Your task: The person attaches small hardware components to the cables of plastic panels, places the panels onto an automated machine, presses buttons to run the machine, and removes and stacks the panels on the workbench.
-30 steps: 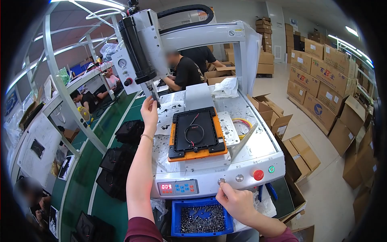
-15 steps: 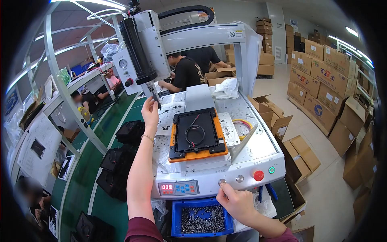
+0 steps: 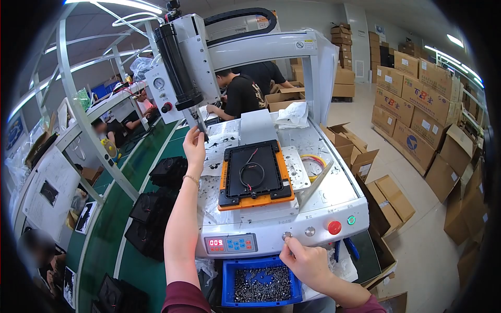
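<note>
Stacked cartons (image 3: 399, 100) bear "B"; display (image 3: 215, 242) reads 009; left hand (image 3: 195, 148) pinches nozzle (image 3: 202, 124); right hand (image 3: 308, 263), narrow, touches button (image 3: 286, 235).

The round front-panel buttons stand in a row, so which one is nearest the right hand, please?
The leftmost silver button, right at the right hand; the other silver button, the red button and the green-ringed button sit farther right, clear of it.
</note>
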Action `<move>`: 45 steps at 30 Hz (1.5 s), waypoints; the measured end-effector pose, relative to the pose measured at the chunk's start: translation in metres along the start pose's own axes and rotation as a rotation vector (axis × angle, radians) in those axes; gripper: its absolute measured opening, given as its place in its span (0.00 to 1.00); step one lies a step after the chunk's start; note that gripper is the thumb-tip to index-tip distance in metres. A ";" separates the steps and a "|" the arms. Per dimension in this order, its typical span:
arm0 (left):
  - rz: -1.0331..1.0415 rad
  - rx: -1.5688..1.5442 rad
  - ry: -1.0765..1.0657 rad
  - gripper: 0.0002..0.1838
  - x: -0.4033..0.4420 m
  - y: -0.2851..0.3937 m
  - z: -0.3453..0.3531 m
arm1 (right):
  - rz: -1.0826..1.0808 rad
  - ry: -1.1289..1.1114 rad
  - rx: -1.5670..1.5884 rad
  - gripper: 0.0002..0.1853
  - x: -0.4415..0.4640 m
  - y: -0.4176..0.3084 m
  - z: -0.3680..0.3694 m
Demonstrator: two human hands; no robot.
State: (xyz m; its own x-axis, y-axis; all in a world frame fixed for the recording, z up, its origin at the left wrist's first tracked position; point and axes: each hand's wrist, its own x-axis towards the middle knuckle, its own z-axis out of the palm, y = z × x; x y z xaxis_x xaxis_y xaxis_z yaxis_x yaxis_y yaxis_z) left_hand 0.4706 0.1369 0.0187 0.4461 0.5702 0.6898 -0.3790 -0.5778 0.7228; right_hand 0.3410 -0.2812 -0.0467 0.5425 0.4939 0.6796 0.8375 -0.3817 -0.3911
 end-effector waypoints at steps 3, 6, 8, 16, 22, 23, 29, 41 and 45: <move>0.004 0.007 0.002 0.19 0.000 -0.001 0.000 | 0.003 0.017 -0.006 0.05 0.000 0.000 0.001; 0.006 0.018 0.004 0.19 0.001 -0.002 0.000 | 0.003 0.044 -0.006 0.04 0.000 0.000 0.003; 0.005 0.022 0.005 0.19 0.000 -0.001 0.000 | 0.004 0.043 -0.003 0.04 0.000 0.001 0.003; -0.002 0.018 0.005 0.19 -0.002 0.004 0.000 | 0.011 0.027 -0.017 0.05 0.000 -0.001 0.001; 0.013 0.051 0.019 0.22 -0.001 0.004 -0.001 | 0.022 0.007 -0.028 0.06 0.000 -0.002 0.001; 0.010 0.054 0.024 0.22 -0.002 0.004 -0.001 | 0.023 0.009 -0.028 0.06 0.000 -0.002 0.001; -0.012 0.029 0.046 0.24 -0.004 0.007 0.001 | -0.010 0.073 -0.035 0.03 0.000 0.000 0.004; -0.010 0.009 0.042 0.24 -0.004 0.006 0.000 | -0.018 0.069 -0.049 0.04 0.000 0.000 0.004; 0.000 -0.010 0.046 0.24 -0.003 0.003 0.001 | -0.015 0.068 -0.048 0.03 0.000 0.001 0.004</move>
State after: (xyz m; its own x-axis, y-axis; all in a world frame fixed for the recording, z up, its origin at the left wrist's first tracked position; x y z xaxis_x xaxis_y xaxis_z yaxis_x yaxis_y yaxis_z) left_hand 0.4690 0.1331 0.0185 0.4082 0.5966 0.6910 -0.3877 -0.5720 0.7229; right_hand 0.3417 -0.2784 -0.0500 0.5226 0.4465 0.7263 0.8406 -0.4122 -0.3514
